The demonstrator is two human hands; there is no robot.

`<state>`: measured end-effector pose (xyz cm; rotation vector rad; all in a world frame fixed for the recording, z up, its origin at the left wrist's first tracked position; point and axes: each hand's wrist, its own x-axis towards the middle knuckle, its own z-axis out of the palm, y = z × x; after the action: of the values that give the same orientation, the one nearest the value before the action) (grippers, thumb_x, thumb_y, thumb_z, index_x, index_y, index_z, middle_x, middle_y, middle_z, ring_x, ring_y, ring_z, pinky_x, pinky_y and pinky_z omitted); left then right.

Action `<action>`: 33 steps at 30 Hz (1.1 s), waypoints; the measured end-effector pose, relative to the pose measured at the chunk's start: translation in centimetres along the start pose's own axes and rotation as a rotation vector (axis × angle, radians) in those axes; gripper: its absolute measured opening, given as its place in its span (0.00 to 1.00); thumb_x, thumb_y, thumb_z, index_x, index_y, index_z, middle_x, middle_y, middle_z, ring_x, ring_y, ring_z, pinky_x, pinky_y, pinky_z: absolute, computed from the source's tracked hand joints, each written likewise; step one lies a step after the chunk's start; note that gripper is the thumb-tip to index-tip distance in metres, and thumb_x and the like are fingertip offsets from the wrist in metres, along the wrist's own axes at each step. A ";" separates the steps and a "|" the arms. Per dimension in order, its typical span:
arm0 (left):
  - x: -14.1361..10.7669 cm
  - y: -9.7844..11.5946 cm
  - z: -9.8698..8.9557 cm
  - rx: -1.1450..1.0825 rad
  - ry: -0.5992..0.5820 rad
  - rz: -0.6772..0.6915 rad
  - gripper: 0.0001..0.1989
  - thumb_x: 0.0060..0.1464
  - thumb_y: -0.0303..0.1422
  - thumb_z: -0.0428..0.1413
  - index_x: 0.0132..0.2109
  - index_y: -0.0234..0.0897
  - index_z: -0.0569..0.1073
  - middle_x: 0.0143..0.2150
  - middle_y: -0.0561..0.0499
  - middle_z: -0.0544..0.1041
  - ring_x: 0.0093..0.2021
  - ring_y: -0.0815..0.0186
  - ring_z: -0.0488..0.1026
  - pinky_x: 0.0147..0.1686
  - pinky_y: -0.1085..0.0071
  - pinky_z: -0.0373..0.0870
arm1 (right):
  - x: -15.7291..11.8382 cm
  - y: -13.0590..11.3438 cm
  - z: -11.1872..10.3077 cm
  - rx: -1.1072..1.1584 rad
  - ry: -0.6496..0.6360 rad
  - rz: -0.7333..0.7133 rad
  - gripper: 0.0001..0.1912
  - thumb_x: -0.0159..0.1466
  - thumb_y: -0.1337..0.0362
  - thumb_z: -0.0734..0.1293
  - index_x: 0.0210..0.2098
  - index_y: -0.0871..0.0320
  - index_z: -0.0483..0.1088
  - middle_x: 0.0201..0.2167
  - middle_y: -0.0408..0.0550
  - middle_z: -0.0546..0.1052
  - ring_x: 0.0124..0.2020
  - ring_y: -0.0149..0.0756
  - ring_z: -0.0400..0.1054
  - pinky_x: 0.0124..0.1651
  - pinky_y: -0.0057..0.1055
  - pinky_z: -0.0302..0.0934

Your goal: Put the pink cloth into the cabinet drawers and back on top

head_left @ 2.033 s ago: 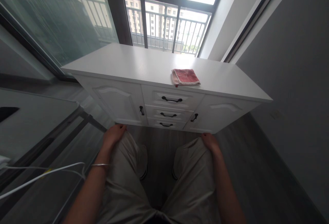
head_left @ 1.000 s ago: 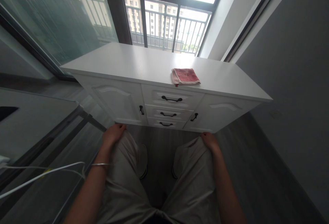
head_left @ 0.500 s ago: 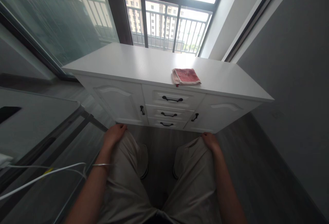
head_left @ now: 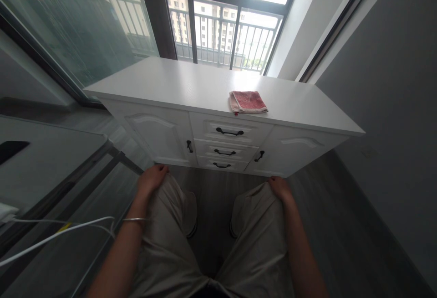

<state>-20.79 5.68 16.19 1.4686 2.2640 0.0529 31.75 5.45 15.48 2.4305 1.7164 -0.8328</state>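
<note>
Cloth (head_left: 250, 101) lies folded atop cabinet (head_left: 164, 79), untouched. Left hand (head_left: 152, 178) and right hand (head_left: 280, 187) rest before cabinet; finger spread indeterminable.

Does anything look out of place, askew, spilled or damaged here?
Nothing looks spilled or damaged. At most, the pink cloth sits slightly askew at the front edge of the white cabinet, its folded layers unevenly lined up. The drawers and doors look shut.

The cabinet (head_left: 164, 136) looks like smooth painted wood, its top (head_left: 205, 86) faintly grained with a satin sheen. Its handles (head_left: 230, 131) look like dark metal. The folded cloth (head_left: 251, 101) is fuzzy and matt; the bracelet (head_left: 135, 219) has a shiny metallic finish.
</note>
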 end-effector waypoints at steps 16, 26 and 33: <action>0.0 0.2 -0.2 0.030 -0.016 0.004 0.26 0.64 0.44 0.44 0.49 0.43 0.84 0.53 0.40 0.84 0.53 0.47 0.80 0.45 0.61 0.74 | -0.2 -0.2 -0.3 0.005 -0.035 0.015 0.24 0.73 0.59 0.56 0.53 0.60 0.80 0.56 0.60 0.80 0.59 0.52 0.73 0.55 0.38 0.65; -0.3 0.4 -0.4 0.023 -0.029 -0.026 0.26 0.63 0.45 0.43 0.49 0.45 0.84 0.55 0.41 0.83 0.55 0.45 0.79 0.48 0.58 0.74 | 0.0 -0.1 -0.2 -0.002 -0.036 0.027 0.24 0.73 0.58 0.56 0.53 0.59 0.80 0.56 0.60 0.80 0.59 0.52 0.74 0.55 0.38 0.65; -0.1 0.2 -0.3 0.008 -0.017 -0.016 0.26 0.63 0.45 0.43 0.48 0.45 0.84 0.54 0.42 0.84 0.54 0.46 0.79 0.46 0.59 0.74 | 0.1 0.0 -0.1 0.002 -0.034 0.027 0.24 0.73 0.57 0.55 0.52 0.60 0.80 0.55 0.60 0.80 0.59 0.52 0.74 0.54 0.37 0.65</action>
<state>-20.64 5.72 16.56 1.4488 2.2646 0.0265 31.86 5.57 15.49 2.4204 1.6680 -0.8679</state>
